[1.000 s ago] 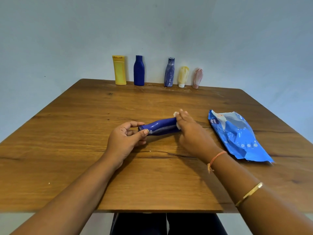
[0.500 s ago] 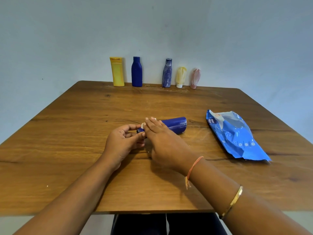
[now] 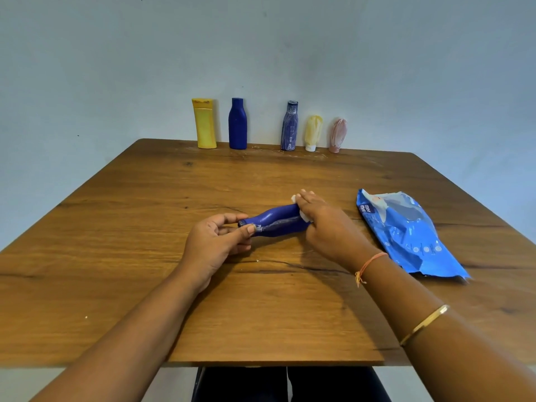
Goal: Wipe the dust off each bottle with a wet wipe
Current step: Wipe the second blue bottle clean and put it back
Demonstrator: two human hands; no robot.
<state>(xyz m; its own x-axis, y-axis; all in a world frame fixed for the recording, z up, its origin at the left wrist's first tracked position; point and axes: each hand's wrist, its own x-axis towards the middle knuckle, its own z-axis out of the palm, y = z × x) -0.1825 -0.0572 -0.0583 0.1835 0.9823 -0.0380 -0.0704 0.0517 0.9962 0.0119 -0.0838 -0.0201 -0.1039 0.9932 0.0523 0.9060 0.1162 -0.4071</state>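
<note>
View from above and behind two hands at a wooden table (image 3: pixel 261 314).

Left hand (image 3: pixel 216 242): fingers curled, thumb and forefinger pinching the narrow cap end of a dark blue bottle (image 3: pixel 275 223).

Bottle on its side, spanning the gap between the two sets of fingers, low over the wood. Touching the wood or not: hard to tell.

Right hand (image 3: pixel 327 227): fingers curled over the bottle's wide end, clamping a white wipe (image 3: pixel 304 217) against it. Wipe mostly hidden, only scraps peeking out past the fingertips and beside the thumb.

Thread band (image 3: pixel 369 264) at the right wrist, gold bangle (image 3: pixel 425 324) further up the forearm.

Near the right fingers, to their right and apart from them: a flat blue pack (image 3: pixel 406 236).

Well beyond all the fingertips, along the far edge against the wall (image 3: pixel 261 53), upright, left to right: yellow bottle (image 3: pixel 204 123), blue bottle (image 3: pixel 237 123), streaked bottle (image 3: pixel 289 126), yellow tube (image 3: pixel 313 132), pink tube (image 3: pixel 337 135). Pale streaks on the last three.
</note>
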